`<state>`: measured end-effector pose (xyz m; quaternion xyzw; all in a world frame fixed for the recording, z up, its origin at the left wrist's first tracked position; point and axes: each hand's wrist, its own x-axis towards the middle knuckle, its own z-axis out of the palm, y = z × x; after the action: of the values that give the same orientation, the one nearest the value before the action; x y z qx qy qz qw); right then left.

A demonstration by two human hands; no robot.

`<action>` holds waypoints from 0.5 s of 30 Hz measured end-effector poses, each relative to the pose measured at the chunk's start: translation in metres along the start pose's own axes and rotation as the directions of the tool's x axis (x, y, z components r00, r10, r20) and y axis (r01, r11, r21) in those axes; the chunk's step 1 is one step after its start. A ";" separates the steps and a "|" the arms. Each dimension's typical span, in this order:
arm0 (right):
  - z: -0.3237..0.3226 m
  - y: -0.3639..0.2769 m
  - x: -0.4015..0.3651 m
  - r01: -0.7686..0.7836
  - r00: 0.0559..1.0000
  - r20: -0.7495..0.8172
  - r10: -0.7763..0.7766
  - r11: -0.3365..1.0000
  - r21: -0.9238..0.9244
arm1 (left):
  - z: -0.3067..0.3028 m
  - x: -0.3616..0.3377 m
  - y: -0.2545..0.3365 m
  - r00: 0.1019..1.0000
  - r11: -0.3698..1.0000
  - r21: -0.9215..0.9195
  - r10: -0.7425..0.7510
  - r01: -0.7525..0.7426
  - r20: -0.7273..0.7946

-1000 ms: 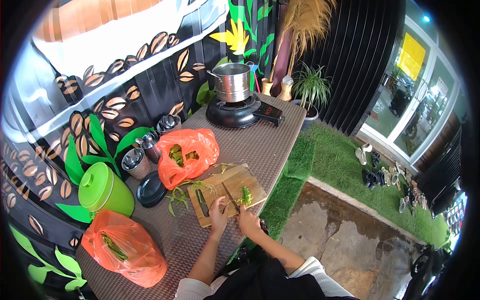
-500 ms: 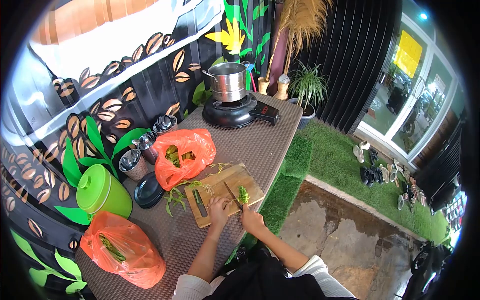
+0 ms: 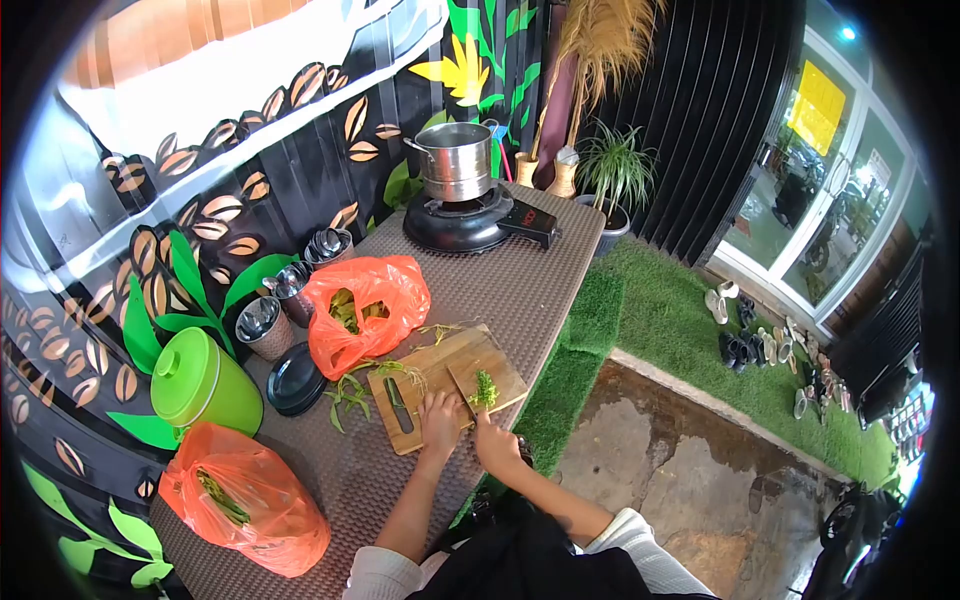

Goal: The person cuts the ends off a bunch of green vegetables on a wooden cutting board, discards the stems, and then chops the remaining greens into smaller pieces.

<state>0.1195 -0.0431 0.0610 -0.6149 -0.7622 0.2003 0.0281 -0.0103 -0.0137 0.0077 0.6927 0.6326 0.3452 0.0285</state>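
Observation:
A wooden cutting board (image 3: 480,350) lies near the table's edge. My right hand (image 3: 497,447) is wrapped round the handle of a knife (image 3: 461,386), its blade slanting across the board. Just left of the blade, my left hand (image 3: 438,425) presses down on the board with its fingers drawn together; whatever lies under them is hidden. A small heap of chopped greens (image 3: 485,388) sits right of the knife. Uncut leafy stems (image 3: 350,398) spill over the board's left side and onto the table.
Behind the board stands an open orange plastic bag (image 3: 395,295) of greens; another orange bag (image 3: 260,515) is at the near left. A green lidded container (image 3: 205,385), black plates (image 3: 296,380) and cutlery cups (image 3: 268,330) line the wall. A steel pot (image 3: 455,165) sits on a portable stove (image 3: 455,230).
My right hand and the knife have shifted slightly left and toward me, closer to the left hand. The left hand stays almost in place.

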 end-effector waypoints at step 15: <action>0.011 0.001 0.019 -0.026 0.999 -0.032 0.027 0.999 0.043 | -0.002 0.004 -0.002 0.994 0.995 -0.052 -0.082 0.087 0.077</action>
<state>0.1130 -0.0277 0.0469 -0.6273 -0.7491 0.2068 0.0509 -0.0127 -0.0106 0.0102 0.6767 0.6500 0.3349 0.0859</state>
